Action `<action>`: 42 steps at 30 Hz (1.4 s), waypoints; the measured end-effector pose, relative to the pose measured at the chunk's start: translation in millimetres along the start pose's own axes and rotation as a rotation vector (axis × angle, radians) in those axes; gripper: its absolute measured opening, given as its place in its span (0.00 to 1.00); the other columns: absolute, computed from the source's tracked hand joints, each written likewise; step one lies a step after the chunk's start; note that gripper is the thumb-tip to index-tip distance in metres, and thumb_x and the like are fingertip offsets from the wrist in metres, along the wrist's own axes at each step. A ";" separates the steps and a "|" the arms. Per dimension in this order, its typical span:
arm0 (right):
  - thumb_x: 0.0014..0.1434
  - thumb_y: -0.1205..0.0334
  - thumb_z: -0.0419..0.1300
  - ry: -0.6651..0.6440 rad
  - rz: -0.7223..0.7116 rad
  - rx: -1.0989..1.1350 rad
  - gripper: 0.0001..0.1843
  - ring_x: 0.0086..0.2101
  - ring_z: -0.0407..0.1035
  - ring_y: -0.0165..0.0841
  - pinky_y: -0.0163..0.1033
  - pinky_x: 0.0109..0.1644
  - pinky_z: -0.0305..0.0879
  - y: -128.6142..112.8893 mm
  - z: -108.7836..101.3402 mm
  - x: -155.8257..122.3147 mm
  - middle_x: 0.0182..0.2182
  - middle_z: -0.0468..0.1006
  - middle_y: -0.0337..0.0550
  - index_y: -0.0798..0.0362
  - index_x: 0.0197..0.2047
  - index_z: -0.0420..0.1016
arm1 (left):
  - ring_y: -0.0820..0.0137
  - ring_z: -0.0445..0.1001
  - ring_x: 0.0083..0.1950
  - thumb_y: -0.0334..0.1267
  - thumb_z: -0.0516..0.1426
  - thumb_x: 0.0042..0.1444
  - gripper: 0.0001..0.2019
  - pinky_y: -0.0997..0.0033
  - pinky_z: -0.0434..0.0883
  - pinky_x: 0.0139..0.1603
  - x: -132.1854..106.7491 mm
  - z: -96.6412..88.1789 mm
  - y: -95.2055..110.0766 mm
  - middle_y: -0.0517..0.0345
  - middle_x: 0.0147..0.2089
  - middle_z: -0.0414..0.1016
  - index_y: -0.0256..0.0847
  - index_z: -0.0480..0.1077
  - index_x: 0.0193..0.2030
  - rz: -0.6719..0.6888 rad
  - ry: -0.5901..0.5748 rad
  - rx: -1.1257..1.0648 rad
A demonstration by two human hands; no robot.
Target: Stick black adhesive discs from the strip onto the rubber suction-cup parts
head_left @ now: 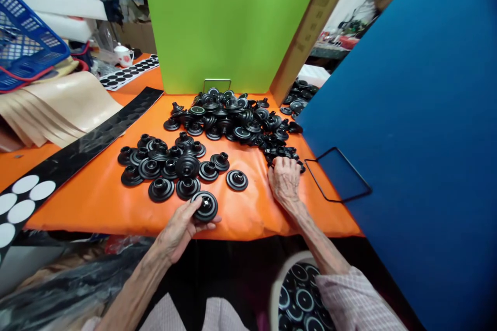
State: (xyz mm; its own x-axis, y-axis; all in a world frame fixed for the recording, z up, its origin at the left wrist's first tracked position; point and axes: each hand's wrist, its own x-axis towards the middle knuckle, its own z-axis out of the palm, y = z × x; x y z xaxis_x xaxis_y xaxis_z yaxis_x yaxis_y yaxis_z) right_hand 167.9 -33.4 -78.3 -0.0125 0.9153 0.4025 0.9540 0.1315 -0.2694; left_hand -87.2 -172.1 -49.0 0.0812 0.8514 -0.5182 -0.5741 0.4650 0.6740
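My left hand (181, 228) grips a black round disc with a raised hub (205, 207) at the front edge of the table, thumb on top and fingers beneath. My right hand (285, 180) reaches into a heap of small black parts (277, 146); its fingers are curled and whatever they pinch is hidden. Beyond my left hand lies a group of similar black discs (161, 189), most with the hub upward. One disc (237, 180) lies apart, between the hands. Farther back rises a larger pile of black discs (221, 114).
An orange cover (256, 212) spans the table. A green panel (233, 20) stands behind the pile, and a blue panel (407, 129) with a black wire loop borders the right. Below my right forearm is a bucket (275, 295) of black discs. A black sticker strip (93, 139) lies left.
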 end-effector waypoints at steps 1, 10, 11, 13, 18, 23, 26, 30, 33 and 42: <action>0.56 0.70 0.48 -0.012 -0.026 -0.015 0.09 0.42 0.59 0.48 0.57 0.50 0.55 -0.7 -0.5 -1.5 0.35 0.69 0.56 0.57 0.37 0.68 | 0.61 0.80 0.38 0.42 0.63 0.53 0.12 0.66 0.76 0.37 0.1 -0.1 -0.3 0.50 0.37 0.78 0.34 0.71 0.35 0.002 -0.008 0.004; 0.62 0.62 0.50 -0.172 -0.308 0.088 0.15 0.40 0.64 0.41 0.46 0.46 0.66 -8.1 -20.0 -53.0 0.38 0.67 0.49 0.55 0.50 0.68 | 0.60 0.79 0.42 0.43 0.63 0.52 0.15 0.65 0.76 0.42 -0.2 -2.7 -0.2 0.48 0.42 0.78 0.34 0.72 0.41 0.015 -0.071 0.027; 0.62 0.61 0.50 -0.171 -0.305 0.145 0.18 0.40 0.65 0.40 0.46 0.44 0.67 -7.2 -19.4 -56.1 0.39 0.66 0.48 0.55 0.54 0.66 | 0.60 0.79 0.42 0.43 0.63 0.52 0.15 0.65 0.75 0.41 -0.2 -2.2 -0.3 0.48 0.43 0.78 0.34 0.72 0.42 0.018 -0.072 0.032; 0.62 0.60 0.50 -0.185 -0.288 0.237 0.18 0.39 0.67 0.39 0.46 0.44 0.69 -4.5 -17.5 -57.5 0.40 0.66 0.48 0.53 0.54 0.67 | 0.61 0.79 0.41 0.43 0.64 0.51 0.16 0.67 0.75 0.39 -0.7 -0.7 -0.1 0.47 0.44 0.78 0.35 0.73 0.42 0.032 -0.065 0.041; 0.63 0.60 0.50 -0.245 -0.228 0.347 0.13 0.36 0.69 0.37 0.45 0.42 0.70 -23.3 -28.3 -61.1 0.36 0.70 0.46 0.53 0.46 0.72 | 0.61 0.79 0.41 0.44 0.65 0.49 0.18 0.65 0.74 0.42 -4.2 3.2 -0.1 0.47 0.43 0.78 0.33 0.74 0.42 0.062 -0.069 0.069; 0.64 0.61 0.54 -0.228 -0.210 0.649 0.12 0.32 0.70 0.30 0.39 0.40 0.71 -87.2 -56.2 -92.2 0.38 0.72 0.43 0.49 0.51 0.69 | 0.62 0.77 0.42 0.46 0.65 0.48 0.20 0.63 0.74 0.44 -3.2 4.9 -6.9 0.48 0.43 0.77 0.34 0.74 0.44 0.141 -0.068 0.128; 0.63 0.63 0.56 -0.172 -0.203 0.703 0.12 0.33 0.69 0.30 0.38 0.40 0.71 -113.0 -58.4 -106.6 0.38 0.71 0.43 0.50 0.50 0.70 | 0.63 0.75 0.44 0.46 0.63 0.50 0.19 0.64 0.73 0.47 -2.1 5.4 -11.4 0.50 0.43 0.77 0.35 0.74 0.45 0.213 -0.064 0.200; 0.62 0.65 0.56 -0.142 -0.182 0.673 0.12 0.32 0.69 0.29 0.38 0.39 0.72 -121.0 -49.3 -113.2 0.38 0.70 0.42 0.50 0.50 0.69 | 0.65 0.75 0.44 0.46 0.60 0.54 0.17 0.69 0.71 0.48 -1.9 5.3 -14.4 0.52 0.43 0.78 0.37 0.75 0.46 0.280 -0.086 0.303; 0.63 0.66 0.55 -0.137 -0.212 0.655 0.14 0.34 0.70 0.30 0.38 0.40 0.73 -121.6 -45.9 -117.5 0.39 0.70 0.44 0.49 0.52 0.69 | 0.65 0.74 0.47 0.47 0.59 0.56 0.17 0.70 0.70 0.50 -1.9 4.4 -15.4 0.53 0.46 0.77 0.39 0.74 0.48 0.290 -0.106 0.343; 0.63 0.48 0.53 -0.397 0.210 0.940 0.23 0.45 0.71 0.37 0.47 0.52 0.70 -120.3 -48.7 -118.5 0.46 0.74 0.47 0.50 0.57 0.68 | 0.63 0.74 0.48 0.42 0.65 0.50 0.21 0.65 0.74 0.47 -3.6 2.5 -13.6 0.51 0.48 0.76 0.37 0.70 0.50 0.225 -0.165 0.228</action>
State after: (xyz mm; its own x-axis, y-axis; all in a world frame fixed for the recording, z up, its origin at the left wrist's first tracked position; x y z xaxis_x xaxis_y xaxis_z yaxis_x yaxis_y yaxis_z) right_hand 69.2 -176.2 -51.0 -0.1337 0.9910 -0.0022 0.3329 0.0429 -0.9420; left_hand -77.7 -180.8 -55.0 0.1145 0.9576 -0.2645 -0.3972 0.2882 0.8713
